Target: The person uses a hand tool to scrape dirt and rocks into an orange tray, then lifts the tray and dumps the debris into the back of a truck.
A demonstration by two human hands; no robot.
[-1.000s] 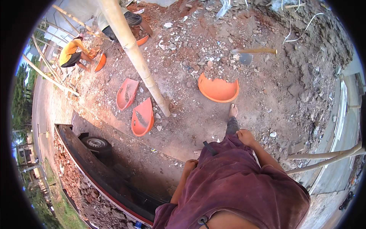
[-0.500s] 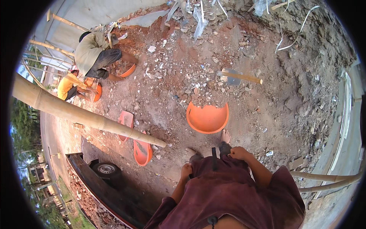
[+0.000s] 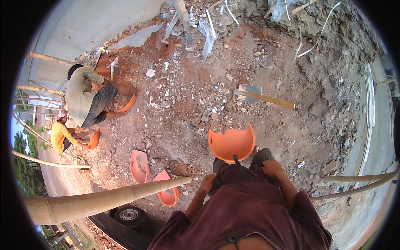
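Note:
My left hand [image 3: 207, 183] is closed at the left thigh, its fingers gathered on the dark trousers [image 3: 262, 157]. On the other side my right hand [image 3: 273, 168] is also closed on the trouser cloth, at the right thigh. Just ahead of my feet sits an orange scoop-shaped basin [image 3: 231, 143], its ragged open side against a heap of rubble [image 3: 208, 118]. Beyond it lies a hoe [image 3: 266, 98] with a flat metal blade and a wooden handle. Neither hand touches the basin or the hoe.
Two more orange scoops [image 3: 139, 166] lie left, beside a thick bamboo pole [image 3: 108, 200] and a dark vehicle with a wheel [image 3: 128, 214]. At far left, one person [image 3: 89, 96] and another in yellow [image 3: 64, 135] bend over orange basins. Bamboo poles [image 3: 354, 178] stand right.
My view has shifted, and the basin now appears closer to my body. Both hands have moved slightly down along the trousers. The person in the pale shirt no longer has a hand at the far tool.

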